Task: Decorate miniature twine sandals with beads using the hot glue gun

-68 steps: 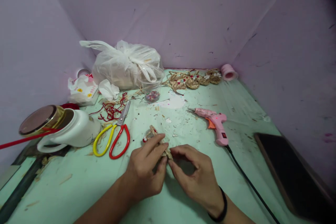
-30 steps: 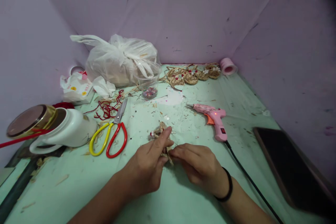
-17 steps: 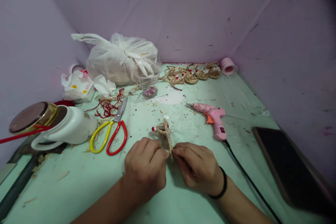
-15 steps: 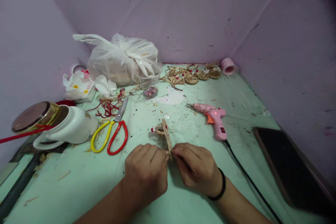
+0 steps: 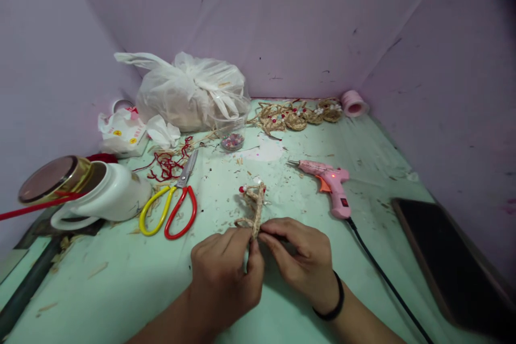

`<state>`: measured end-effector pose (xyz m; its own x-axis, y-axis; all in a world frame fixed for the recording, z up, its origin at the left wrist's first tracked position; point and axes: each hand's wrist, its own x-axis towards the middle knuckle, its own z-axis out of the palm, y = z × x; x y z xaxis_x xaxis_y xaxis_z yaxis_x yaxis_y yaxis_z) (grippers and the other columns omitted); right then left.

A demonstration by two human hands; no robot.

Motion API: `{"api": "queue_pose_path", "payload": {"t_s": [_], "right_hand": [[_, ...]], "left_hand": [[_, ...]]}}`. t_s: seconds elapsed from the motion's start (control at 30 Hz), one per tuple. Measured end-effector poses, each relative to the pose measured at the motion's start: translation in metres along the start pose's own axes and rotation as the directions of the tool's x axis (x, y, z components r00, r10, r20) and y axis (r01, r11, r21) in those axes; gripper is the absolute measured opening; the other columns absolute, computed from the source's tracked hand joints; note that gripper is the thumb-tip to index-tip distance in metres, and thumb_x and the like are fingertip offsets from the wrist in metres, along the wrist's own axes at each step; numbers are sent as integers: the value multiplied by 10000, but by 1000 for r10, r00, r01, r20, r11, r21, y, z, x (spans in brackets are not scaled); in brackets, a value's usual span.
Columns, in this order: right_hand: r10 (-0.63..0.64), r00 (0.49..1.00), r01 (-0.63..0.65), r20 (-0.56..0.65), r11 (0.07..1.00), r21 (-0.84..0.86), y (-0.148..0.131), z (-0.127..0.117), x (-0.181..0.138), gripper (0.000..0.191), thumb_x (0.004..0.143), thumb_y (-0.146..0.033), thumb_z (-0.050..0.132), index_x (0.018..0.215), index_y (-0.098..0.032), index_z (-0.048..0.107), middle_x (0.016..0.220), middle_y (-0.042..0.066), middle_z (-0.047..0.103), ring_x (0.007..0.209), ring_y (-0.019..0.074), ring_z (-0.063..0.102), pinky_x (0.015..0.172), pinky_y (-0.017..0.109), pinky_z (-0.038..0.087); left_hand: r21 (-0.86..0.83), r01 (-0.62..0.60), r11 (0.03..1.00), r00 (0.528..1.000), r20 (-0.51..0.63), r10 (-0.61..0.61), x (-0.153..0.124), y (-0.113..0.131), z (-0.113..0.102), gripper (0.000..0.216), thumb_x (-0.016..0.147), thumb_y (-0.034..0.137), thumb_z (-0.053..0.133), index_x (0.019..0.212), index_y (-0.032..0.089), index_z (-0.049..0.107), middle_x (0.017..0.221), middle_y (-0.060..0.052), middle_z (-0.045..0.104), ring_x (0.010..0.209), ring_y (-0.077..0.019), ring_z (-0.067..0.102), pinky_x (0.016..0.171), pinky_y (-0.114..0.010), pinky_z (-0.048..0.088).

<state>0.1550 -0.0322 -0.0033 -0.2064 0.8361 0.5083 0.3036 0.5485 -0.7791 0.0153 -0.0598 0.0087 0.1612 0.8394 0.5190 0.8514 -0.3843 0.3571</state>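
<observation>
A small braided straw ornament (image 5: 257, 210) with red and white beads stands edge-on between my hands, just above the table. My left hand (image 5: 228, 274) is closed on its near end, thumb and forefinger pinching the braid. From the other side, the fingertips of my right hand (image 5: 300, 255) pinch the same near end; a black band circles that wrist. Part of the ornament's lower end is hidden by my fingers. Beyond my left hand lie scissors (image 5: 188, 174) with one yellow and one red handle. A pink glue gun (image 5: 328, 180) lies to the right, its small light glowing.
More beaded straw ornaments (image 5: 296, 118) lie along the back wall beside a pink spool (image 5: 353, 104). A cup of beads (image 5: 233, 141) and a white plastic bag (image 5: 193, 91) are behind. A white mug (image 5: 121, 193) stands left; a phone (image 5: 443, 258) lies right.
The ornament has turned, showing a straw loop on its left side. My left thumb has come up against the braid, and my right hand has shifted slightly left.
</observation>
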Motion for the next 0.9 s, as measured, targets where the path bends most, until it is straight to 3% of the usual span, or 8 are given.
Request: {"api": "queue_pose_path", "payload": {"t_s": [0.07,0.23,0.4,0.57,0.8,0.9], "right_hand": [[-27,1000,27,3,1000,9,-2,0,0,134,732,-54,580,804,-148,644,715,40,691,641,112,640,605,184,505],[112,994,-112,-9,994,8,-9,-1,-3,140,715,-102,623,841,-157,653,695,23,691,589,121,636,554,203,514],[66,994,-55,-92,992,114,-13,1,-2,193,712,-41,600,828,-171,684,710,34,697,634,134,648,588,208,531],[54,998,-46,-45,987,155,-16,-1,-1,234,729,-15,540,823,-177,679,694,42,667,620,137,633,563,219,534],[-87,992,80,-94,993,-84,-15,2,-7,187,721,-17,491,802,-129,617,648,80,655,583,166,621,521,256,522],[-96,990,78,-103,983,-163,-17,4,-9,171,718,-27,483,773,-140,599,603,67,640,533,166,602,478,261,500]], "left_hand": [[-1,-29,1000,1000,1,29,0,-1,-1,94,693,129,511,753,188,552,559,18,593,466,-131,526,473,-256,363],[74,-88,993,996,-11,89,2,1,-5,116,670,134,511,770,179,548,600,-13,610,515,-163,534,510,-287,385],[103,-150,983,989,10,150,8,3,-9,76,686,137,497,731,181,540,598,-26,610,522,-174,531,502,-297,374],[105,-210,972,977,-8,212,8,2,-7,108,700,111,490,764,167,556,597,-22,619,508,-159,532,512,-290,385],[174,-253,952,964,-34,262,6,3,-4,135,722,117,460,805,157,558,612,-24,650,509,-149,559,518,-276,395],[175,-276,945,956,-53,289,6,3,-3,133,722,110,454,795,158,555,608,-23,655,506,-145,567,514,-272,395]]}}
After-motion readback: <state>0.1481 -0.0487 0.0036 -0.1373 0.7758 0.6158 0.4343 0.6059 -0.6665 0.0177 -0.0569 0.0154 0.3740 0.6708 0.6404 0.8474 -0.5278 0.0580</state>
